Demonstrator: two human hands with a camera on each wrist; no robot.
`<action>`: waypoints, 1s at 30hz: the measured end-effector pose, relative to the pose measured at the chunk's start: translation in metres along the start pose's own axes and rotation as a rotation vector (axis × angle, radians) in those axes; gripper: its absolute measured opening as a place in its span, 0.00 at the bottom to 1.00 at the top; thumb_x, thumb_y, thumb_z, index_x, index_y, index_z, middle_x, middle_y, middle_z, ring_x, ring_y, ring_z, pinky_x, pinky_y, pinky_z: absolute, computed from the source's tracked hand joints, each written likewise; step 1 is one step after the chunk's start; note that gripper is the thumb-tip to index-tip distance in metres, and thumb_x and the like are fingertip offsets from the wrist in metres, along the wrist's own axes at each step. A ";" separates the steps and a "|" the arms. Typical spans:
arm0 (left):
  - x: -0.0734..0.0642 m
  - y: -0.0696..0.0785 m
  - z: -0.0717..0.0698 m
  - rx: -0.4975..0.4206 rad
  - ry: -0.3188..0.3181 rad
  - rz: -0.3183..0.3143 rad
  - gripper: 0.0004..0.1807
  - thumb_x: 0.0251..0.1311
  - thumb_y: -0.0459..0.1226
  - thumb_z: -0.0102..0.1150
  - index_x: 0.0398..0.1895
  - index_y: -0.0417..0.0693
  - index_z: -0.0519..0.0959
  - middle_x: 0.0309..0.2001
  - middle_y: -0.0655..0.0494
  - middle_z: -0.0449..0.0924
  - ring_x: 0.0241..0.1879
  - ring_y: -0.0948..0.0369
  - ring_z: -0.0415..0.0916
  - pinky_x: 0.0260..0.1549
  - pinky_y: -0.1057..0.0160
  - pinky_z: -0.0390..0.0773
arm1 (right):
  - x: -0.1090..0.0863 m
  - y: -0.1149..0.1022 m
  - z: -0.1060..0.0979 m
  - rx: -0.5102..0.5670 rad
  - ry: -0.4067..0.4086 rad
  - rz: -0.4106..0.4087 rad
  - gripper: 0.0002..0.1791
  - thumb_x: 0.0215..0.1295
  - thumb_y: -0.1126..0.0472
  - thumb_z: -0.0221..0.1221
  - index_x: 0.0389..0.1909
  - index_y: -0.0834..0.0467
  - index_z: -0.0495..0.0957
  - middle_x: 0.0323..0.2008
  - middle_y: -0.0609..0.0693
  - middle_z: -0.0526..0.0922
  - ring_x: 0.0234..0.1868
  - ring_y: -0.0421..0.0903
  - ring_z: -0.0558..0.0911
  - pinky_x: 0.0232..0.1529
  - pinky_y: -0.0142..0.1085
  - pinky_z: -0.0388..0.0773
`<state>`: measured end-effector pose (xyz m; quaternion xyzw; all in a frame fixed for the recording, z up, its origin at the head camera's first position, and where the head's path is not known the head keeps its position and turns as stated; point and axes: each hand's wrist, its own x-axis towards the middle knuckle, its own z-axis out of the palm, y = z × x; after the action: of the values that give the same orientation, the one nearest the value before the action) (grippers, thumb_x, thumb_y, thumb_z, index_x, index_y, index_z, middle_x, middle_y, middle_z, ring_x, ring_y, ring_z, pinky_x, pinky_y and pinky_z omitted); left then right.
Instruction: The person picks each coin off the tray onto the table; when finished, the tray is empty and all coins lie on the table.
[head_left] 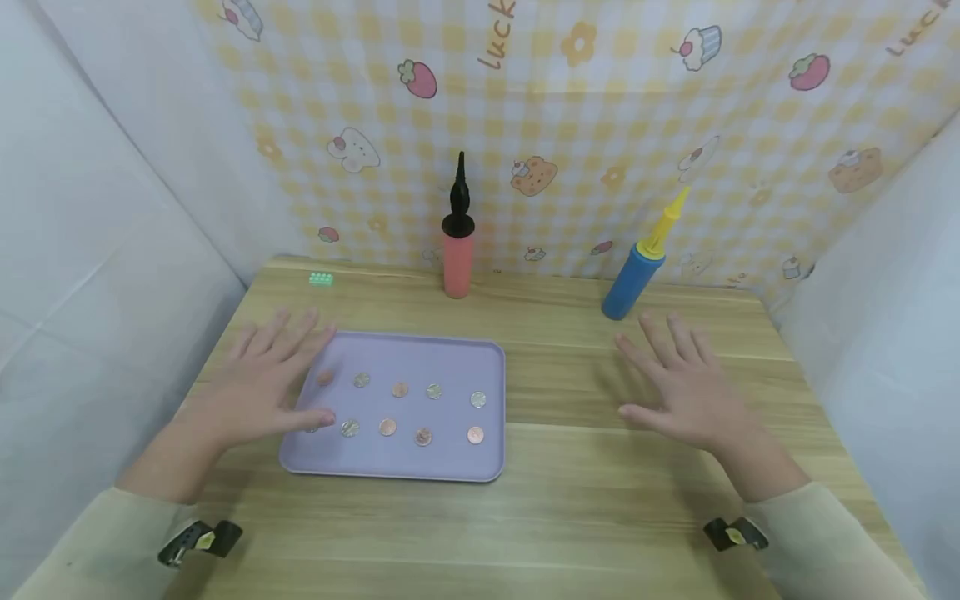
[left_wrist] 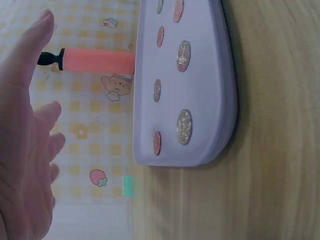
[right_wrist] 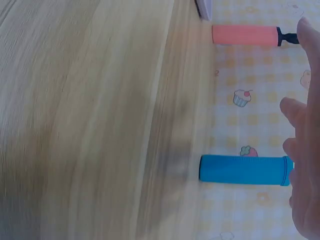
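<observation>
My left hand [head_left: 258, 383] hovers with fingers spread over the left edge of a lavender tray [head_left: 397, 354], holding nothing. Copper and silver coins [head_left: 423, 437] lie spaced out in two rough rows on the tray; my thumb partly hides one at the left. In the left wrist view, the coins [left_wrist: 184, 127] and the hand [left_wrist: 22, 145] appear apart. Over the bare wood to the right, my right hand [head_left: 690, 396] is also spread and holds nothing. Nearest to it is a blue hand pump [head_left: 633, 283] with a yellow nozzle, tilted to the right.
A pink hand pump [head_left: 457, 262] with a black nozzle stands upright at the back. The small green toy brick [head_left: 321, 279] lies at the back left. Behind the wooden table [head_left: 570, 517] hangs a yellow checked cloth [head_left: 525, 125]; white walls flank both sides.
</observation>
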<state>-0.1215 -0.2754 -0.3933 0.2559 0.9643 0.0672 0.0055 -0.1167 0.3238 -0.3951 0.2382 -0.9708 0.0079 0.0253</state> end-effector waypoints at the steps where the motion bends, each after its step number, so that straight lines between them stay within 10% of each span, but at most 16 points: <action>1: 0.000 -0.001 0.002 -0.015 0.004 0.008 0.65 0.57 0.71 0.67 0.89 0.53 0.48 0.87 0.42 0.43 0.83 0.32 0.34 0.74 0.23 0.36 | 0.001 -0.001 0.001 0.005 0.003 0.009 0.54 0.68 0.25 0.58 0.87 0.46 0.54 0.87 0.61 0.41 0.84 0.66 0.31 0.80 0.64 0.29; 11: -0.009 -0.012 0.047 -0.117 0.055 -0.003 0.69 0.51 0.68 0.74 0.89 0.55 0.47 0.83 0.35 0.54 0.75 0.23 0.53 0.63 0.17 0.57 | 0.017 -0.019 0.030 0.163 0.109 0.002 0.53 0.61 0.27 0.66 0.79 0.54 0.68 0.79 0.67 0.63 0.79 0.72 0.59 0.73 0.72 0.58; 19: -0.021 -0.016 0.082 -0.258 0.075 -0.057 0.66 0.49 0.66 0.78 0.84 0.40 0.59 0.80 0.29 0.57 0.77 0.28 0.53 0.69 0.21 0.52 | 0.052 -0.067 0.056 0.397 0.055 0.010 0.50 0.64 0.27 0.65 0.80 0.51 0.67 0.82 0.60 0.61 0.81 0.64 0.60 0.74 0.67 0.62; 30: -0.024 -0.009 0.096 -0.340 0.086 -0.116 0.78 0.43 0.68 0.81 0.86 0.35 0.47 0.84 0.32 0.46 0.79 0.22 0.38 0.73 0.22 0.32 | 0.089 -0.119 0.091 0.577 0.138 0.005 0.35 0.66 0.39 0.71 0.70 0.49 0.81 0.77 0.58 0.71 0.77 0.59 0.67 0.76 0.60 0.62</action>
<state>-0.1005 -0.2826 -0.4901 0.1920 0.9517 0.2395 0.0114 -0.1441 0.1746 -0.4809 0.2319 -0.9251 0.2998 0.0225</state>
